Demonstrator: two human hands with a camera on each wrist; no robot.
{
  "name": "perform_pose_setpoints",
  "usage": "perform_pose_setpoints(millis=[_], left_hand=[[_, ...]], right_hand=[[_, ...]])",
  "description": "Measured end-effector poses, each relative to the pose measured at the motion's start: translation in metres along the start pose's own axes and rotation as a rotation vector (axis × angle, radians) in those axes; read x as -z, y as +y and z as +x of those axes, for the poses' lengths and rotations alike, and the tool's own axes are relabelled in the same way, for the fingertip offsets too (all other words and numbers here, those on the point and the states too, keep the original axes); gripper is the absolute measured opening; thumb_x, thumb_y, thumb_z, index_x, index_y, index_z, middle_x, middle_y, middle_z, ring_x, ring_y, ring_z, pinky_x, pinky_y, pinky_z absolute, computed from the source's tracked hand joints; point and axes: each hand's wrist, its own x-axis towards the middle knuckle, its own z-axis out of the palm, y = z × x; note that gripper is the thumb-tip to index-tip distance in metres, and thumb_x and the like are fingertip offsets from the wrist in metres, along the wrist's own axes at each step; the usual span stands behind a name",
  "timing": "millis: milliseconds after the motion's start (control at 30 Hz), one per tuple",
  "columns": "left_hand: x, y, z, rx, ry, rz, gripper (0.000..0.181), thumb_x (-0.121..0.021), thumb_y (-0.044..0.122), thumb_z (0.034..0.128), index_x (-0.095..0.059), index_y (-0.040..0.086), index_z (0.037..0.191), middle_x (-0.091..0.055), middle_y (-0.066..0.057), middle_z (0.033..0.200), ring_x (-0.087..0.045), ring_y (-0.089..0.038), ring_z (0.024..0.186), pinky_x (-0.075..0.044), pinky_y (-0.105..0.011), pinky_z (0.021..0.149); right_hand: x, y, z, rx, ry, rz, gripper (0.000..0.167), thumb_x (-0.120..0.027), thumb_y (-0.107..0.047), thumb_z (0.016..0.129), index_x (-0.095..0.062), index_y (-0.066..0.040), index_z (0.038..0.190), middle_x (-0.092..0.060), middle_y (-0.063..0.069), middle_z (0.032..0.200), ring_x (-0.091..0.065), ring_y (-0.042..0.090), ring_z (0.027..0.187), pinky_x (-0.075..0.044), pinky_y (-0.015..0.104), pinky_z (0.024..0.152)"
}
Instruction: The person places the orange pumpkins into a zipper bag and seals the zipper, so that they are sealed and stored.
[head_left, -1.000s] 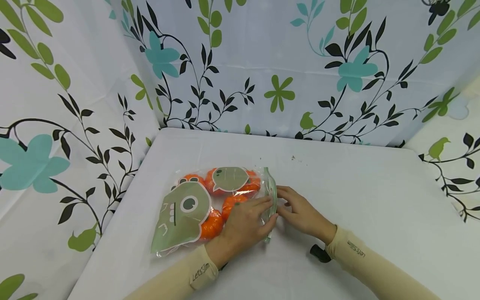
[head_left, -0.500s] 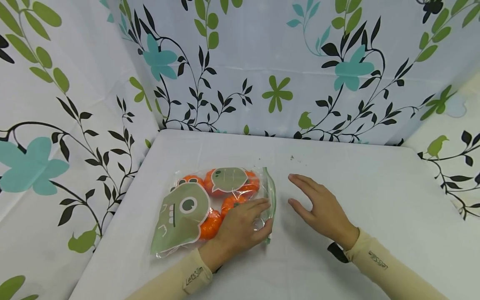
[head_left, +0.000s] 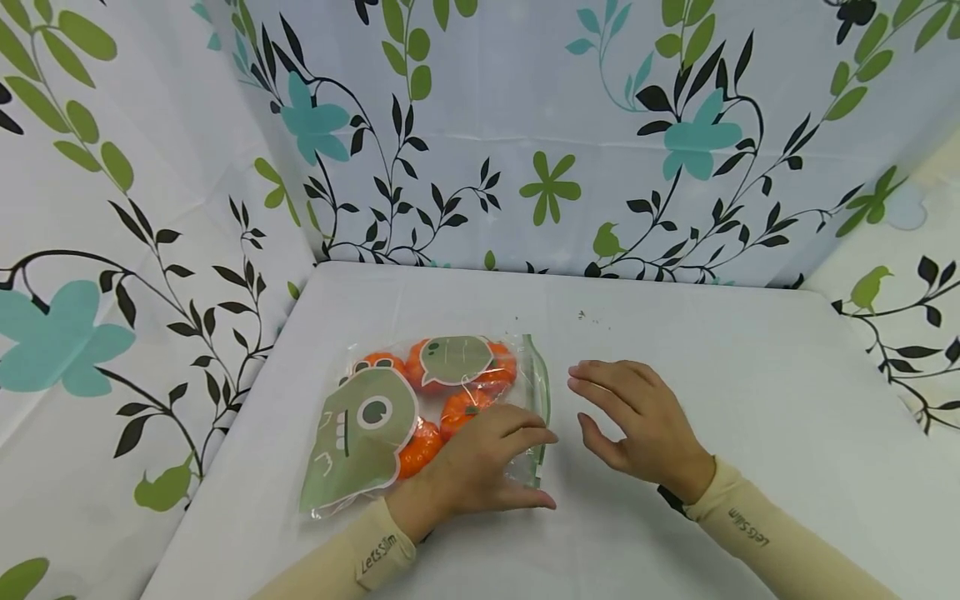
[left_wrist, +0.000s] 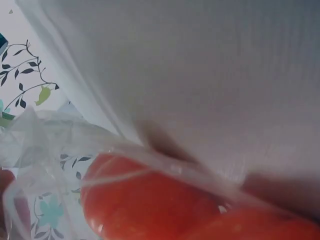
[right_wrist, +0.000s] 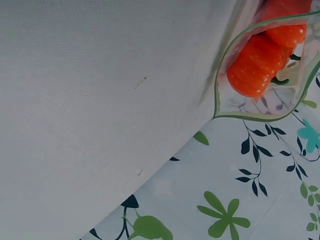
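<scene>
A clear zip bag (head_left: pixel 367 450) with a green dinosaur print lies on the white table. Several small orange pumpkins (head_left: pixel 420 450) are inside it. In the right wrist view its green-edged mouth (right_wrist: pixel 265 119) gapes, with orange pumpkins (right_wrist: pixel 255 65) behind. My left hand (head_left: pixel 476 467) is over the bag's near right corner, thumb and fingers apart; whether it touches the film is unclear. In the left wrist view, clear film crosses an orange pumpkin (left_wrist: pixel 140 200). My right hand (head_left: pixel 648 429) is just right of the bag's mouth, fingers spread and slightly bent, holding nothing.
The white table (head_left: pixel 750 367) extends right of the bag and behind it. A few dark specks (head_left: pixel 588 316) mark its far part. Patterned cloth (head_left: pixel 465 125) hangs along the back and both sides.
My right hand has left the bag's edge and moved right, its fingers now bending a little more. My left hand has spread its thumb away and shifted slightly toward me. The bag stays put.
</scene>
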Motion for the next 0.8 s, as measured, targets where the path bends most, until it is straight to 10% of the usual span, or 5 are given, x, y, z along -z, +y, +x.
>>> perform_pose_setpoints(millis=[333,800], left_hand=[[0.007,0.004,0.004,-0.087,-0.135,0.025,0.043,-0.093,0.034,0.0710,-0.072,0.012,0.101,-0.063,-0.001,0.102,-0.061,-0.015,0.096,-0.048,-0.023,0.096],[0.011,0.009,0.001,-0.205,-0.075,0.293,0.013,-0.086,0.026,0.0804,-0.077,0.019,0.087,-0.071,0.011,0.082,-0.067,-0.006,0.078,-0.053,-0.020,0.078]], right_hand=[[-0.001,-0.008,0.007,0.246,0.103,0.014,0.025,-0.065,-0.023,0.088,-0.070,-0.003,0.100,-0.073,0.013,0.098,-0.070,0.028,0.083,-0.055,0.044,0.068],[-0.015,-0.015,-0.007,0.272,-0.034,0.056,0.025,-0.066,-0.027,0.087,-0.073,-0.005,0.096,-0.072,0.008,0.099,-0.070,0.024,0.088,-0.056,0.043,0.073]])
